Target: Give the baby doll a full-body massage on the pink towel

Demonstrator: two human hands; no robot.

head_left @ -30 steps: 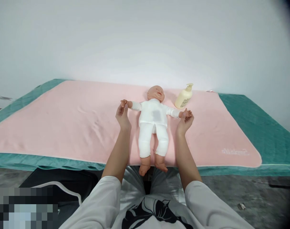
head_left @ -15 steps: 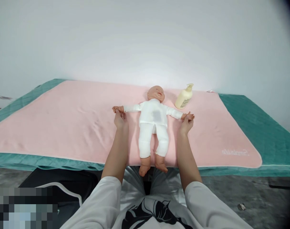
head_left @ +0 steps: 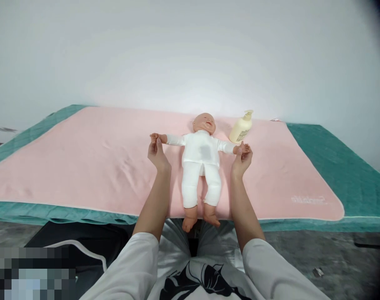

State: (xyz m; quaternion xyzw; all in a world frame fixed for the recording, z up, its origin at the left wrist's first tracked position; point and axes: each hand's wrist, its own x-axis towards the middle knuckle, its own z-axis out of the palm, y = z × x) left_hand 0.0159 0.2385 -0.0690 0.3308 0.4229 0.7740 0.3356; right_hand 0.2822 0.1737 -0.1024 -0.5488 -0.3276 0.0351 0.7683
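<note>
A baby doll (head_left: pixel 201 148) in a white top and trousers lies on its back on a pink mat (head_left: pixel 115 146), arms stretched out sideways. Its bare feet hang over the near edge. My left hand (head_left: pixel 156 153) is closed on the doll's hand at the left, thumb up against it. At the right, my right hand (head_left: pixel 242 160) grips the doll's other hand between thumb and fingers. A grey patch marks the doll's chest. Just beyond my right hand stands a pale yellow pump bottle (head_left: pixel 241 128), on the mat near the doll's head.
Under the mat a green padded cover (head_left: pixel 340 160) shows at both ends and along the front. A white wall (head_left: pixel 183 50) rises behind. Below on the left are a black object (head_left: pixel 80 235) and a white cable (head_left: pixel 83 249). A small scrap (head_left: pixel 318 272) lies on the floor.
Both my hands have lifted the doll's hands slightly, and the doll's arms have drawn a little inward. The left wrist is more bent. The doll's body and the bottle have stayed put.
</note>
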